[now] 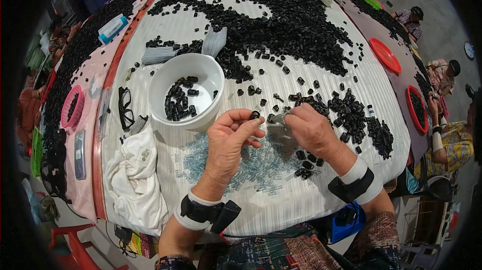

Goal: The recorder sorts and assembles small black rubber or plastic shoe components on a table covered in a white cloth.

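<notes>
Between thumb and fingertips, my left hand (232,134) pinches a small black plastic part (254,115), shaped like a cord-lock piece. My right hand (312,125) is just to the right, its fingers closed and turned down; a greyish blur at the fingertips hides what they hold. Another dark part (272,118) shows between the two hands. Beneath them spreads a heap of small silvery coil springs (261,169). Right of my right hand lie a pile of black parts (349,114) and a pile of thinner black pieces (380,137).
A white bowl (161,77) with some black parts stands left of my hands. A large heap of black parts (286,19) covers the table's far side. Eyeglasses (124,107), a white cloth (135,174) and a phone (80,154) lie at the left. Other people sit at both side tables.
</notes>
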Motion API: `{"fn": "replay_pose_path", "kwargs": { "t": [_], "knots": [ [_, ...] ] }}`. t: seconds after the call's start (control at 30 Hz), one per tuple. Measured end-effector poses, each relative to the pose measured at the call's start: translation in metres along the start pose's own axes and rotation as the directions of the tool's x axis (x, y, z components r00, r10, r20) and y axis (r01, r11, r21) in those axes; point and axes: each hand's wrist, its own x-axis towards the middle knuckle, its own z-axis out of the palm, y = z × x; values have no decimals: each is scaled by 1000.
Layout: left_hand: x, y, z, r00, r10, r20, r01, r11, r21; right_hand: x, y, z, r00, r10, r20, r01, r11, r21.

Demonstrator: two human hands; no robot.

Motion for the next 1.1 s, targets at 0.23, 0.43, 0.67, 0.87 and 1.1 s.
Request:
{"fn": "replay_pose_path", "kwargs": {
  "t": [0.23,0.43,0.67,0.87,1.1],
  "knots": [
    [1,-1,1,1000,-1,19,1,1000,7,1,1,4,997,14,73,-13,1000,-10],
    [-3,1,1,998,-31,49,30,999,20,6,0,9,999,-9,40,10,1000,-22],
    [-7,0,3,992,-76,103,75,997,17,20,-22,-18,932,351,-90,-223,751,621],
    [-6,-1,5,984,-79,160,74,997,39,28,-45,-22,916,373,-150,-157,676,720],
    [-8,-2,7,986,-54,160,54,999,4,27,-49,-16,917,327,-230,-125,781,612]
  ]
}}
